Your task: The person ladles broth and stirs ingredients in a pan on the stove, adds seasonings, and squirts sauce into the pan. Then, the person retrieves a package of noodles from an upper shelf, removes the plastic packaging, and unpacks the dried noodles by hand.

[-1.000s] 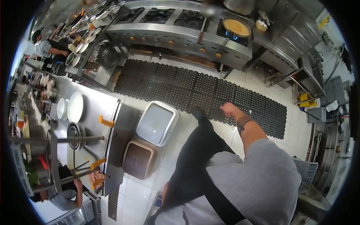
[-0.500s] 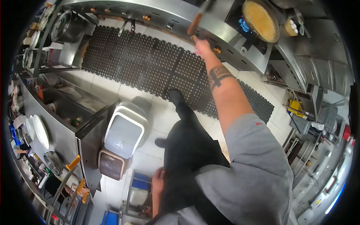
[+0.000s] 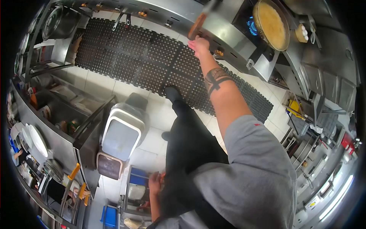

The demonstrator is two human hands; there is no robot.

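Observation:
My right hand (image 3: 199,45), on the tattooed arm, reaches to the stove front with its fingers spread and nothing in them. Just above it, the wooden handle (image 3: 197,26) of a utensil sticks out over the stove edge; the utensil's far end is blurred. A brass-coloured stove knob (image 3: 219,53) sits to the right of the wrist. My left hand (image 3: 154,184) hangs low beside my black apron, fingers loosely apart, with nothing visible in it. A frying pan (image 3: 271,25) filled with a yellow-brown food stands over a blue gas flame (image 3: 252,26) at upper right.
Black perforated mats (image 3: 129,53) cover the floor along the stove. A grey-lidded bin (image 3: 121,138) and a brown one (image 3: 109,166) stand by the steel counter (image 3: 63,143) on the left. White plates (image 3: 37,140) are on that counter. A white container (image 3: 302,33) is beside the pan.
My right hand has opened from a closed shape by the handle's end and drawn slightly back. My left hand has shifted a little to the left. The camera view has shifted slightly.

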